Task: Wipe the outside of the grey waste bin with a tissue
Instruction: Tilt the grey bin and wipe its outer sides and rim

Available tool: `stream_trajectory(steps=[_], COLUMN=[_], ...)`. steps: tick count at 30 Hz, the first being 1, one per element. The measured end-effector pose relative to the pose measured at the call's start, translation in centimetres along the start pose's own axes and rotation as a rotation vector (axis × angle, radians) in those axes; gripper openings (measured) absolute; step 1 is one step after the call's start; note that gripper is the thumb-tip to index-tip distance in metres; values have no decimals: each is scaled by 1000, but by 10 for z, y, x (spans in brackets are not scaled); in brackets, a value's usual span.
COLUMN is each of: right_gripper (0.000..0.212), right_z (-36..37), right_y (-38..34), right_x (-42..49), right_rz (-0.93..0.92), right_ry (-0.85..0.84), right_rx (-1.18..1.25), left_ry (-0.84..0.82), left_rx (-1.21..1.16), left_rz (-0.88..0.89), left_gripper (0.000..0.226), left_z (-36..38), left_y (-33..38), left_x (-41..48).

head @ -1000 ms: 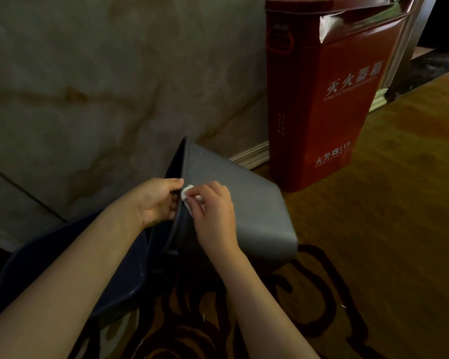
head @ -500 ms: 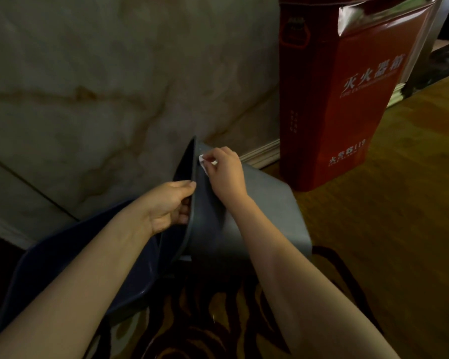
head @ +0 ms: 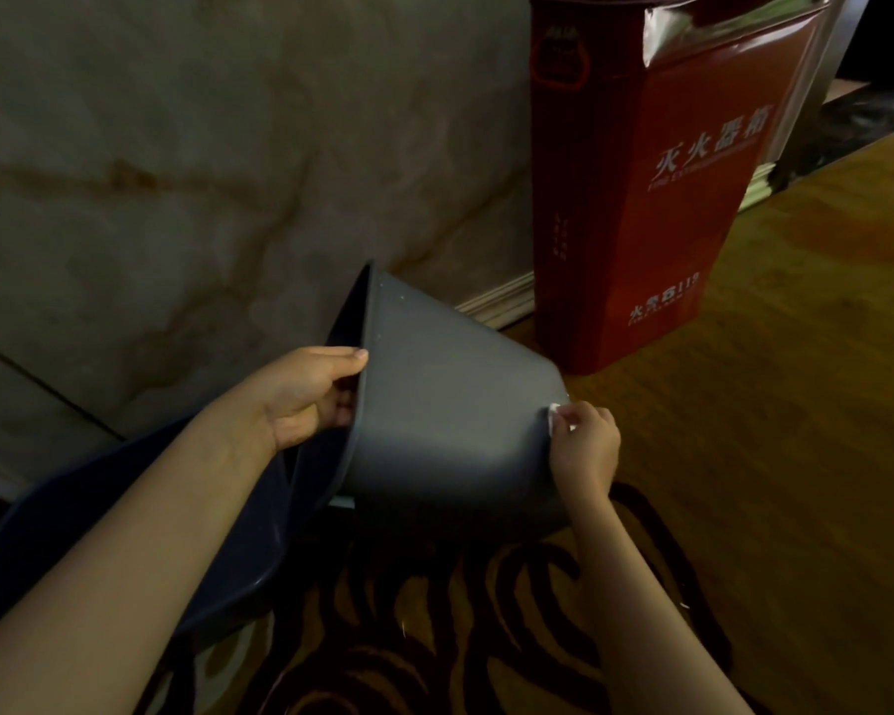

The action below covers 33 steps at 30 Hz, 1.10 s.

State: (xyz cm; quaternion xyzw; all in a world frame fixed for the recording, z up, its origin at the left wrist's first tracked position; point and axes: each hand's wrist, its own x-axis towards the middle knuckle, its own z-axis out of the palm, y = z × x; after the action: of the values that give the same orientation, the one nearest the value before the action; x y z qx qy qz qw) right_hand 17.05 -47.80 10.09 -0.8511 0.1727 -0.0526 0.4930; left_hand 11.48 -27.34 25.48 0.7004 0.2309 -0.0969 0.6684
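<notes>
The grey waste bin (head: pixel 450 399) lies tipped on its side above the carpet, its mouth facing left toward me and its base to the right. My left hand (head: pixel 305 394) grips the bin's rim, thumb on the outside and fingers inside the mouth. My right hand (head: pixel 584 446) pinches a small white tissue (head: pixel 555 412) against the bin's outer wall at the bottom edge. Most of the tissue is hidden by my fingers.
A dark blue bin liner (head: pixel 125 539) hangs out of the bin's mouth under my left forearm. A tall red fire-extinguisher box (head: pixel 656 198) stands right behind the bin against the marble wall (head: pixel 176 172). Patterned carpet (head: pixel 486 637) lies below.
My right hand with the tissue has slid from the bin's rim down along the outer wall to its base. The left hand has kept its grip on the rim.
</notes>
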Motion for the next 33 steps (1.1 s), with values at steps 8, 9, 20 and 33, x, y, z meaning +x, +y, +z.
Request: stream_trajectory(steps=[8,9,20,33], right_gripper=[9,9,16,13], right_z=[11,13,8,-19], right_y=[-53,-65,-23,42], right_x=[-52,-64,-44,-21], right_rz=[-141,-209,-165,236], right_ry=[-78,-96,15,216], right_rx=[146,176,72,228], left_ry=[21,22,42,-53], left_rx=[-15,-14,32,18], left_rz=[-19,-17,-19,-32], left_gripper=[26,26,28,30], left_z=[0,1,1,-1], left_y=[3,3,5,10], left_x=[1,2,5,9])
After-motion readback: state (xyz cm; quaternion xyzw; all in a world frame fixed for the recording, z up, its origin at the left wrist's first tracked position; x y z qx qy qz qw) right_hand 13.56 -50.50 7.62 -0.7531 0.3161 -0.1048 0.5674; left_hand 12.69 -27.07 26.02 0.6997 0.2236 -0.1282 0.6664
